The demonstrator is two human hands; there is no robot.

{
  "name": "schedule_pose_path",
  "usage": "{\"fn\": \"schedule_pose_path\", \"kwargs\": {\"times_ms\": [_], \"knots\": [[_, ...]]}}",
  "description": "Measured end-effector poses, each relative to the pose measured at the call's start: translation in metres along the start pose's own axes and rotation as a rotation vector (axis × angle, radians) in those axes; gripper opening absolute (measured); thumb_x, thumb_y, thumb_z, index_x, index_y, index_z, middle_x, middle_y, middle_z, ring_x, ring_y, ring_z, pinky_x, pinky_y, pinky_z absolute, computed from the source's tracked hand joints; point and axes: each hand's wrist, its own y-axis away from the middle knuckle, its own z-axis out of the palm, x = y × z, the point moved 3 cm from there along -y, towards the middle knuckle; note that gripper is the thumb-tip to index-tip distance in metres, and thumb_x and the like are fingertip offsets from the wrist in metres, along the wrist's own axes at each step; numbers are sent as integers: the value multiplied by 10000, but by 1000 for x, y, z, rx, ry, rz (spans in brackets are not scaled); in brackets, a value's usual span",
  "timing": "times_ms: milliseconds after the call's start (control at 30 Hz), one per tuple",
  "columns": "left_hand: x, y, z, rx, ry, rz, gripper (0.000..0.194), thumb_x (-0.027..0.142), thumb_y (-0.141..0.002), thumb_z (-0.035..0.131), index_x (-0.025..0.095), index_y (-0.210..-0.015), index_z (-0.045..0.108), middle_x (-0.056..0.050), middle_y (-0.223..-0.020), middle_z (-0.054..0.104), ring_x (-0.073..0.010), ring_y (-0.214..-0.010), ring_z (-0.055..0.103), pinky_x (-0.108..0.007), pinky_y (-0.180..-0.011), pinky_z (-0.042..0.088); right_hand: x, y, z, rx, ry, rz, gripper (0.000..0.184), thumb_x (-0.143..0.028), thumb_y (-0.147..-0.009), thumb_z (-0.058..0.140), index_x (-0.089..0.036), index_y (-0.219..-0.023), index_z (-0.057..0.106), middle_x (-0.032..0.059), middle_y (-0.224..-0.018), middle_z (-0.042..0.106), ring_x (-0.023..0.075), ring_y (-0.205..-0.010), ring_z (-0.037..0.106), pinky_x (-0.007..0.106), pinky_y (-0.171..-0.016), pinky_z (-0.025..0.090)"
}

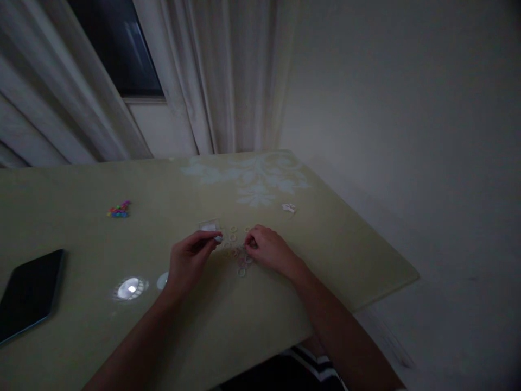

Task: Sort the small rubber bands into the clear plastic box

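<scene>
Between the thumb and forefinger of my left hand [191, 258] is a small pale bluish-white piece [218, 239], too small to name. My right hand [268, 250] is closed in a pinch just above the table, and its fingertips hide whatever is in them. Below and between my hands lie several small pale rings [233, 238], some yellowish, some pinkish, in a loose cluster. One greenish-white ring [241, 272] sits at the near end of the cluster. Just beyond my left fingers stands a small clear box [209, 225], partly hidden by the hand.
A small heap of bright coloured pieces [119, 210] lies at the left, beyond a dark tablet [32, 293]. Small white pieces [289, 208] rest at the right. A round whitish disc [163, 281] shows beside my left wrist. The table edge [386, 292] runs along the right.
</scene>
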Motion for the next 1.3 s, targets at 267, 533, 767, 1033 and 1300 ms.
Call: {"fn": "schedule_pose_path", "kwargs": {"times_ms": [267,533,767,1033,1300], "knots": [[2,3,10,-131,-77,50,199,375,-812,754,220,-906,835,-65,-883,840,-241,-802,787,-354,-780,629,-13,-4,1,190,-435,0,45,-187,-881,694,-151,-908,701,-2,-796,669,116,-698,566,245,-690,447],[-4,4,13,-129,-12,31,221,353,-858,764,211,-1007,844,-63,-954,850,-237,-856,801,-323,-802,628,-17,-6,15,82,-902,-62,338,-455,-819,823,-149,-924,728,9,-794,698,124,-683,612,257,-668,488],[-3,0,14,-113,64,122,180,347,-813,778,207,-917,826,-53,-868,835,-206,-767,782,-302,-733,627,-4,-3,-9,-70,-829,-73,358,-482,-780,849,-153,-899,773,22,-803,723,144,-721,626,270,-716,487],[1,-8,-4,14,81,121,151,295,-783,773,232,-900,844,-28,-818,838,-169,-698,766,-261,-681,627,28,14,-29,-484,-439,-14,227,-314,-694,876,-147,-840,824,-23,-657,668,120,-623,556,228,-604,410],[-2,-7,-1,20,83,122,147,291,-813,761,227,-922,836,-28,-840,838,-164,-713,770,-261,-690,634,12,18,-18,-410,-204,12,99,-120,-703,738,-145,-780,797,-61,-583,550,88,-538,461,222,-534,327]]}}
